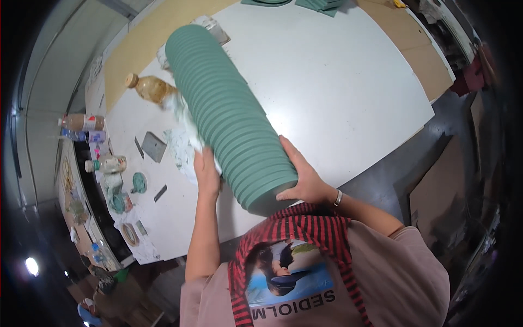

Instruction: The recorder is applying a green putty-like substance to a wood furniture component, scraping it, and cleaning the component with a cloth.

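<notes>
A long row of green round discs [226, 111] lies on its side across the white table, its near end close to my body. My right hand [305, 177] grips that near end, fingers along the right side and thumb over the end face. On the left of the row, my left hand [207, 170] is closed on a white cloth [188, 126] that trails up beside the discs. The cloth is smeared by motion, and part of the hand's grip is hidden. Just beyond the cloth, a bottle of amber liquid [151, 89] lies tilted beside the row.
Whitish blocks [215, 30] stand by the row's far end. On the table's left are a grey square block [153, 147], a small green-stained cup [121, 203], a capped bottle [109, 163] and a tape roll [129, 234]. More green pieces [321, 5] lie at the far edge.
</notes>
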Tool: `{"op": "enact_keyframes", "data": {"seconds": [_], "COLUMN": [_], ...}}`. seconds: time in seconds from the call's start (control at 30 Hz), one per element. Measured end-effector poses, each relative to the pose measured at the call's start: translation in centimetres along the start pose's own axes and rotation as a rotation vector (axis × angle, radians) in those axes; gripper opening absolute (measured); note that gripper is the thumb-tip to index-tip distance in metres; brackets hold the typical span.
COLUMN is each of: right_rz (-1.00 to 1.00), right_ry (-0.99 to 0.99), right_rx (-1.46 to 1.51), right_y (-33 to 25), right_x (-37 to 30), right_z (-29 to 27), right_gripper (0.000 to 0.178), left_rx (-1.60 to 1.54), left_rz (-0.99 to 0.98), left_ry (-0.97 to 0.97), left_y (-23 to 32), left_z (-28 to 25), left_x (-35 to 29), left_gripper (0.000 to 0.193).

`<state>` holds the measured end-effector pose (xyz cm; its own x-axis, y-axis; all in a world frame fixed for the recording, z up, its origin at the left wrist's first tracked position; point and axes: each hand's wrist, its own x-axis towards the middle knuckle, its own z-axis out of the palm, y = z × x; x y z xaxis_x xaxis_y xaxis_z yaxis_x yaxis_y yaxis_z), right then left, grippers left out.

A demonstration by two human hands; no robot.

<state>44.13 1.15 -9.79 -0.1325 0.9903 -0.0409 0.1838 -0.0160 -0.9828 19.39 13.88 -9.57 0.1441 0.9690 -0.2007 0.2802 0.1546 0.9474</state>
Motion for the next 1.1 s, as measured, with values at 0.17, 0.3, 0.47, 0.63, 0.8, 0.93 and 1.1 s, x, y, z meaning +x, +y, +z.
{"op": "enact_keyframes", "data": {"seconds": [0.17,0.3,0.47,0.63,0.8,0.93,1.1], "right_rz": [-0.04,-0.063,-0.092,-0.133,-0.136,-0.128,-0.111], "right_ry": [0.054,0.0,0.052,0.067,0.095,0.091,0.091], "right_rx": [-0.108,-0.061,-0.029,0.044,0.021,-0.008,-0.02], "right_y": [1.0,1.3,2.2,1.9,2.5,2.2,2.4], "right_x": [-0.1,0.3,-0.1,-0.1,-0.3,-0.2,0.0], "right_z": [0.4,1.4,2.0,2.2,2.2,2.3,2.5], "right_gripper": [0.119,0.125,0.132,0.128,0.13,0.131,0.133], "left_rx": [0.395,1.225,1.503,0.654,1.032,1.325,1.506], "left_rz": [0.179,0.557,0.653,0.247,0.48,0.575,0.718], "left_ry": [0.02,-0.275,-0.765,-0.624,-0.264,-0.2,-0.274], "left_y": [-3.7,11.1,12.0,13.0,13.5,11.4,10.7], "left_z": [-1.9,4.9,10.4,6.8,-2.0,-3.4,0.6], "left_x": [6.7,8.8,10.5,13.1,16.0,18.2,20.2], "left_gripper": [0.053,0.056,0.042,0.041,0.043,0.046,0.05]}}
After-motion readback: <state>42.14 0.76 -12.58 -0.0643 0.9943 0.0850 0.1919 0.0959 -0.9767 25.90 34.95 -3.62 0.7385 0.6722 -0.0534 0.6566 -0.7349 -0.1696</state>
